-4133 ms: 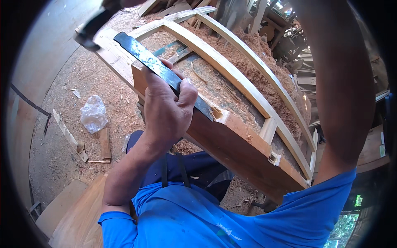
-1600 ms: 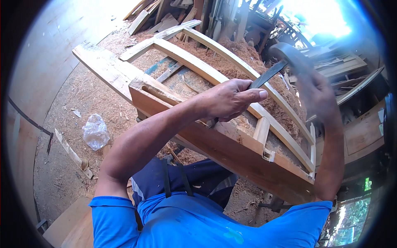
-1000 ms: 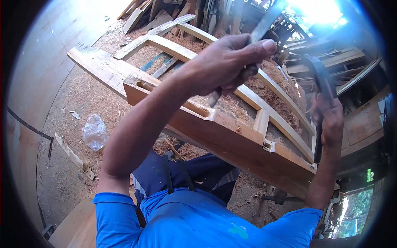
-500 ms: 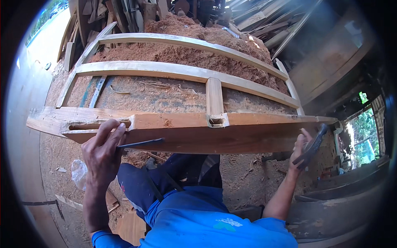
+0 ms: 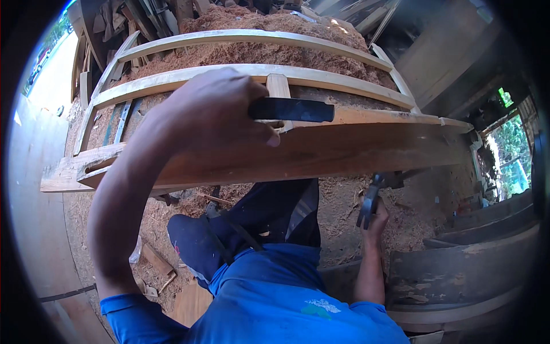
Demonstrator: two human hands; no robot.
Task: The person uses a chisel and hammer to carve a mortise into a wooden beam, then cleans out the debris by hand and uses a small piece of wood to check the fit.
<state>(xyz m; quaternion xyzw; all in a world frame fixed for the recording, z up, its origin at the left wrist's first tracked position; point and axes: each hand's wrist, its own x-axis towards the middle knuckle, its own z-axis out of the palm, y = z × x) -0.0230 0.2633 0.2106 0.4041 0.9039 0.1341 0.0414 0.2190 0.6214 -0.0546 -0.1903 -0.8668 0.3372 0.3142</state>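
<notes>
My left hand (image 5: 220, 114) grips a dark flat chisel (image 5: 303, 109) over the middle of the long reddish-brown board (image 5: 344, 143), near a short pale crosspiece (image 5: 278, 86); the board spot under the hand is hidden. A long mortise (image 5: 96, 172) shows at the board's left part. My right hand (image 5: 375, 218), lower right below the board, is closed on a dark claw hammer (image 5: 372, 195). Behind the board lies the pale wooden frame (image 5: 189, 80) with two long curved rails.
A sawdust heap (image 5: 275, 20) and stacked offcuts (image 5: 137, 23) lie beyond the frame. Plywood (image 5: 34, 149) is at the left, dark planks (image 5: 458, 269) at the lower right, an opening with greenery (image 5: 513, 155) at the right. Wood scraps (image 5: 157, 258) lie on the floor.
The view has turned since the earlier frames. In the last half second my left hand has risen rightward with the chisel from near the long mortise; my right hand has lowered with the hammer.
</notes>
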